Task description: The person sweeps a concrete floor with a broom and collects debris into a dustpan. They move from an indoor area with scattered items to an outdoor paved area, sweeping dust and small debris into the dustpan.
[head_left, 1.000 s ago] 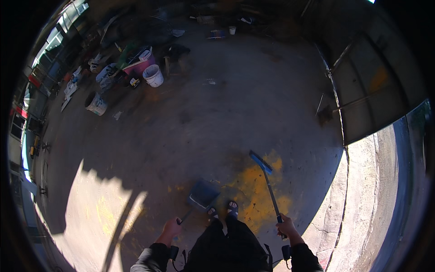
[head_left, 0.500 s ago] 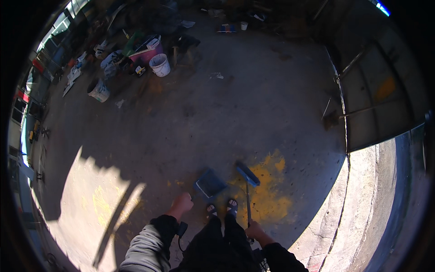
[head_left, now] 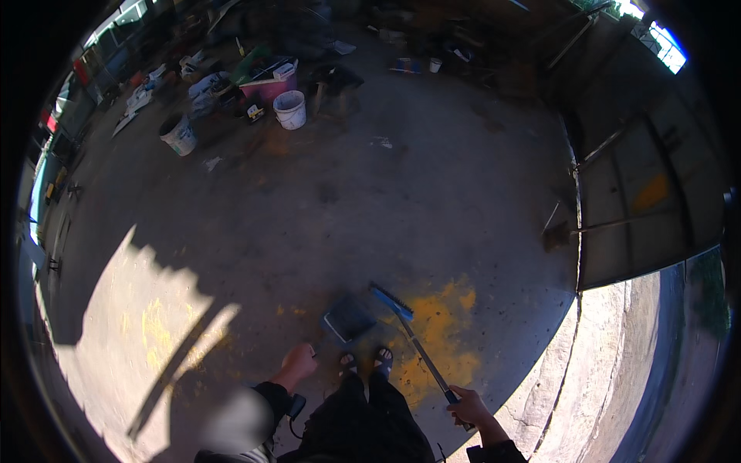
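Note:
My right hand [head_left: 468, 406] is closed around the dark grip of a long-handled broom [head_left: 421, 351]. Its blue head [head_left: 392, 301], with dark bristles, is angled over the floor, by the left edge of a yellow-orange patch [head_left: 440, 332]. A blue dustpan [head_left: 350, 318] is just left of the broom head, ahead of my feet [head_left: 365, 363]. Fingers curled, my left hand [head_left: 299, 361] hangs to the near left of the dustpan. A small dark bit shows at its fingers, but what it grips is not clear. No dustpan handle can be made out.
White buckets [head_left: 290, 110] and a pink tub [head_left: 268, 83] stand among clutter at the far left. A dark metal gate panel [head_left: 637, 193] rises at the right. Sunlit concrete [head_left: 567, 370] lies beyond the shadow edge at near right. Yellow marks [head_left: 158, 324] colour the sunlit floor at left.
The broom head has swung left toward the dustpan, and its handle now slants. My right hand has moved right. The whole view has shifted slightly.

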Motion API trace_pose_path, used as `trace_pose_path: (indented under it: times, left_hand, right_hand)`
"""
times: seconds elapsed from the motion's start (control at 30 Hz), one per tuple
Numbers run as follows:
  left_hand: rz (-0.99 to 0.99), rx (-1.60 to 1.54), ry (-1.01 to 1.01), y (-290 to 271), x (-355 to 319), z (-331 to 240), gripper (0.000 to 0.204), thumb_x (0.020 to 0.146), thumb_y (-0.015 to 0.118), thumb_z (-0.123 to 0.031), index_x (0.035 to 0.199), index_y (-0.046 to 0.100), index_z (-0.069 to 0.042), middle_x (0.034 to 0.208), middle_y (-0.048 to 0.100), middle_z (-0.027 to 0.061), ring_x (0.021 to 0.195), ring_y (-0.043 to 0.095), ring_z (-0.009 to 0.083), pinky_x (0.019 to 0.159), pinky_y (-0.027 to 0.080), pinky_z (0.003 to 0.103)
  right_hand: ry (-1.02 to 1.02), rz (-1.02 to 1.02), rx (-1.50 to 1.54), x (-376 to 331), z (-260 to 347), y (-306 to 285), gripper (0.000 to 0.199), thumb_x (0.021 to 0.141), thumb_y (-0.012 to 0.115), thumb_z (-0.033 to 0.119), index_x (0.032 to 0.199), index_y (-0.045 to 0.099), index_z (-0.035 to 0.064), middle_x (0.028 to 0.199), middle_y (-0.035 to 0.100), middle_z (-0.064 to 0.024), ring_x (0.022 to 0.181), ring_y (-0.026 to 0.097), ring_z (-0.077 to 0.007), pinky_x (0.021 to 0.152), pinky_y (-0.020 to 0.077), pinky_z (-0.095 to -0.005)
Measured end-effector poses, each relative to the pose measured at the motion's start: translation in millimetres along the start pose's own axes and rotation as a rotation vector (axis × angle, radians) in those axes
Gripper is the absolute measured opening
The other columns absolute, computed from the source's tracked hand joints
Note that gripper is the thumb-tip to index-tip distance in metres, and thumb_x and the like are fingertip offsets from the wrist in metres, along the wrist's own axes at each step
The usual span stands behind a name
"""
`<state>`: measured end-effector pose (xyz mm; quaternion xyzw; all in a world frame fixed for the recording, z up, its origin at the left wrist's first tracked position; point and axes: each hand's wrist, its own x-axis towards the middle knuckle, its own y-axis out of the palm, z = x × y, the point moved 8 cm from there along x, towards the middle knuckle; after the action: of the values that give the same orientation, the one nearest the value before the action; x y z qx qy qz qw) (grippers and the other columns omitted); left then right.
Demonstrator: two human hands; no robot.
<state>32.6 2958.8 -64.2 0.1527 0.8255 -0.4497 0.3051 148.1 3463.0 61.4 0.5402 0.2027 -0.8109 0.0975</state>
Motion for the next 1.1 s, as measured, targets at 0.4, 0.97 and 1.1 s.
trace_pose_path:
  times: [0.4,0.97,1.1]
  left_hand:
    - [-0.115,0.102,0.141,-4.0,-19.4,37.1,0.018,0.077,0.072,-0.019,0.088,0.074,-0.006,0.096,0.074,0.0206,0.095,0.072,0.0436,0.080,0.057,0.049]
    - [-0.155,-0.076,-0.114,-8.9,-57.7,133.1,0.026,0.076,0.076,-0.014,0.101,0.070,-0.010,0.092,0.073,0.0177,0.091,0.073,0.0401,0.077,0.056,0.048]
    - [-0.136,-0.091,-0.190,-3.7,-62.8,146.6,0.025,0.075,0.077,-0.016,0.098,0.070,-0.010,0.090,0.074,0.0177,0.090,0.073,0.0394,0.076,0.056,0.048]
  right_hand:
    - [-0.158,-0.085,0.078,178.8,69.0,93.9,0.017,0.086,0.068,0.001,0.102,0.067,-0.0051,0.075,0.064,-0.0108,0.062,0.070,-0.0270,0.054,0.0596,-0.0430]
    - [-0.101,-0.021,0.047,27.7,51.5,16.5,0.071,0.084,0.079,-0.003,0.151,0.054,-0.0008,0.075,0.073,-0.0175,0.050,0.067,-0.0212,0.046,0.0538,-0.0365]
    - [-0.175,-0.197,0.161,81.0,81.1,10.5,0.051,0.087,0.076,-0.002,0.136,0.063,-0.0080,0.075,0.071,-0.0174,0.055,0.069,-0.0220,0.048,0.0555,-0.0383]
